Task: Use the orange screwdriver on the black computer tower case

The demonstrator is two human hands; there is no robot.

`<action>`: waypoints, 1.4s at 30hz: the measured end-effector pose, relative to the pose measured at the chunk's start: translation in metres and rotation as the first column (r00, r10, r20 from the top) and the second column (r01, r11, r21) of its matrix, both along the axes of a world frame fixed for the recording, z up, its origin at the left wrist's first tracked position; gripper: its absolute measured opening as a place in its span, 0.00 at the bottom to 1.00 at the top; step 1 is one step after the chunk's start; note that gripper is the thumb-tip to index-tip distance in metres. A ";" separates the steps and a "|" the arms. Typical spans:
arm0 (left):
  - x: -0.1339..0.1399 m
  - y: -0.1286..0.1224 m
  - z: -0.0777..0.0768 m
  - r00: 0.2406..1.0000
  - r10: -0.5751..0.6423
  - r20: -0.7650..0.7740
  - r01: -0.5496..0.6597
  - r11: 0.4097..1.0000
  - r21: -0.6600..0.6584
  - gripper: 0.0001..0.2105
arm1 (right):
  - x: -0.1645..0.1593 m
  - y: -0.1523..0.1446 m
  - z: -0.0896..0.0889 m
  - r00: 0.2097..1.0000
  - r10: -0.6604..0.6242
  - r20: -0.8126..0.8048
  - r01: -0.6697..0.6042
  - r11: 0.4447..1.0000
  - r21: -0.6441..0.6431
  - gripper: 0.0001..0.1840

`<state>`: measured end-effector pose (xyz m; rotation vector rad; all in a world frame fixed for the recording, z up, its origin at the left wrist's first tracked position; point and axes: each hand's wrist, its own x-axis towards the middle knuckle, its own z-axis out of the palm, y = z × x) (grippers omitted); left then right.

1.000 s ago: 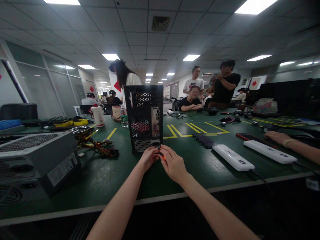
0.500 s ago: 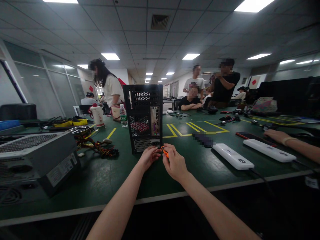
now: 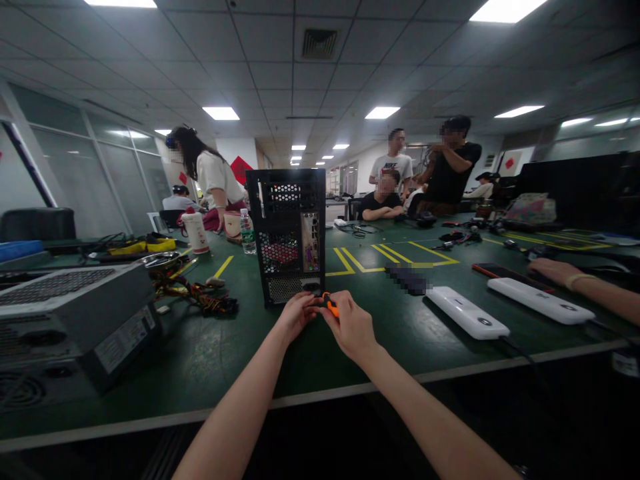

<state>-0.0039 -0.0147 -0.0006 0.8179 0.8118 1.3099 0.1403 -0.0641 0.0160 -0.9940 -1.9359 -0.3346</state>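
Note:
A black computer case [image 3: 293,230] stands upright on the green table with its back panel facing me. At its lower right corner, my right hand [image 3: 353,325] is closed around what looks like a small orange-and-black screwdriver [image 3: 333,307], mostly covered by the fingers. My left hand [image 3: 299,315] is just left of it, at the bottom edge of the case. Its thumb and fingertips are pinched together close to the tool's front end. Whatever lies between those fingertips is hidden or too small to name.
On the left sit grey power supply units [image 3: 75,313] and a bundle of cables [image 3: 210,303]. A water bottle [image 3: 247,232] and white cup [image 3: 195,231] stand behind. Two white power banks [image 3: 467,312] lie right, near another person's hand [image 3: 555,272]. Several people are around the table.
My right hand has shifted slightly, its fingers turned around the orange tool. My left hand stays nearly in place. A person at the back left leans further forward.

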 end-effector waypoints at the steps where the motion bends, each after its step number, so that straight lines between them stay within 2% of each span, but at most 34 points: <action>1: 0.000 0.000 0.000 1.000 -0.007 0.003 0.007 1.000 0.005 0.09 | -0.001 -0.001 0.000 1.000 0.018 -0.003 -0.018 1.000 -0.002 0.12; 5: -0.001 0.001 -0.001 1.000 -0.021 0.016 0.020 1.000 0.004 0.09 | -0.003 -0.001 0.000 0.994 0.096 0.056 -0.096 0.995 0.002 0.12; 8: -0.002 0.002 -0.002 1.000 -0.024 0.019 0.024 1.000 0.006 0.09 | -0.001 0.001 0.000 0.996 0.058 0.073 -0.058 0.998 -0.009 0.12; 11: -0.002 0.002 -0.003 0.999 -0.039 0.012 0.039 0.999 0.018 0.10 | 0.001 0.002 0.000 0.999 0.026 0.023 -0.025 0.999 -0.024 0.11; 17: -0.002 0.002 -0.003 0.999 -0.037 0.025 0.037 0.999 0.021 0.10 | -0.001 0.003 -0.002 0.994 0.097 0.048 -0.097 0.995 -0.008 0.12; 24: -0.005 0.005 -0.003 0.998 -0.021 0.054 0.023 1.000 -0.022 0.12 | 0.001 0.007 -0.003 0.999 0.014 0.032 -0.013 0.999 -0.035 0.12; 31: -0.006 0.003 0.001 0.995 -0.040 0.089 0.044 0.998 -0.041 0.11 | 0.003 0.003 -0.003 0.995 0.097 -0.002 -0.097 0.995 0.033 0.14; 35: -0.006 0.003 0.001 0.994 -0.049 0.094 0.053 0.998 -0.035 0.08 | -0.001 0.004 -0.005 0.985 0.164 0.057 -0.166 0.986 0.032 0.14; 42: -0.007 0.006 -0.004 0.993 -0.035 0.110 0.037 0.999 -0.018 0.07 | -0.008 0.006 -0.003 0.974 0.184 0.133 -0.187 0.982 0.012 0.13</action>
